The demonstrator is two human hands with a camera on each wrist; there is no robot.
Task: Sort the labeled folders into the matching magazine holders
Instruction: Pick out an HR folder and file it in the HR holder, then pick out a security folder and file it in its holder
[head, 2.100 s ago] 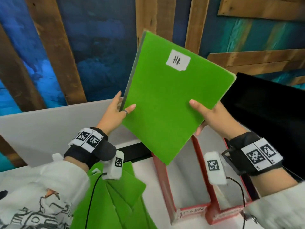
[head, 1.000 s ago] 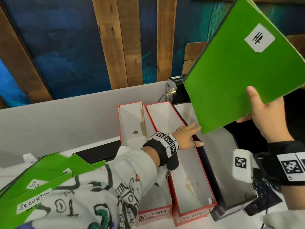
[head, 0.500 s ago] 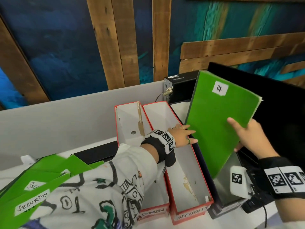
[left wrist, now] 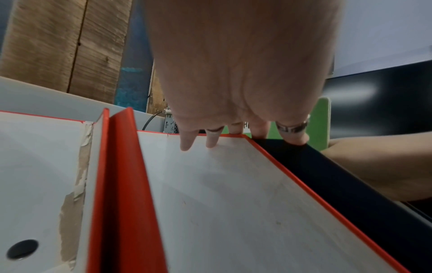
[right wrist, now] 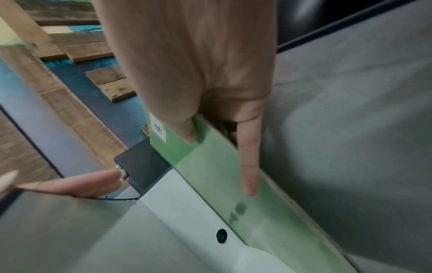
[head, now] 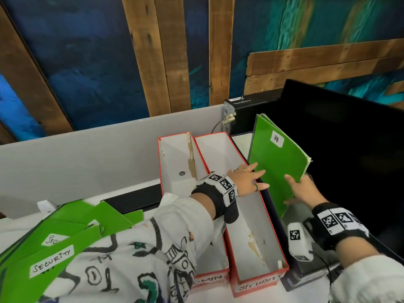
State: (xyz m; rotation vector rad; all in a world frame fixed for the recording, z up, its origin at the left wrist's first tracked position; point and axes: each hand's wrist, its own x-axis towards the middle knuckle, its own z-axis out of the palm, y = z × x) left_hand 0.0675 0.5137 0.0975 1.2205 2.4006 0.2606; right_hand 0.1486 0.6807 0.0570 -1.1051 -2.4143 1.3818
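A green folder (head: pixel 277 165) labelled "HR" stands tilted with its lower edge inside the dark blue magazine holder (head: pixel 274 215) at the right. My right hand (head: pixel 298 185) pinches its right edge, thumb on the front face (right wrist: pixel 210 166). My left hand (head: pixel 251 178) lies with straight fingers on the rim between the dark holder (left wrist: pixel 327 175) and the red SECURITY holder (head: pixel 249 228). The red ADMIN holder (head: pixel 175 156) stands left of that. Both red holders show only white insides. Several green folders (head: pixel 65 232), two labelled "SECURITY", lie piled at the lower left.
A black monitor (head: pixel 349 154) rises close behind the right hand. A grey partition (head: pixel 87 147) backs the desk, with a black box and lock cable (head: pixel 229 114) at its end. A flat black strip (head: pixel 131 199) lies behind the folder pile.
The right hand has brought the HR folder down from high on the right into the dark blue holder. The left hand has stayed on the holder rims.
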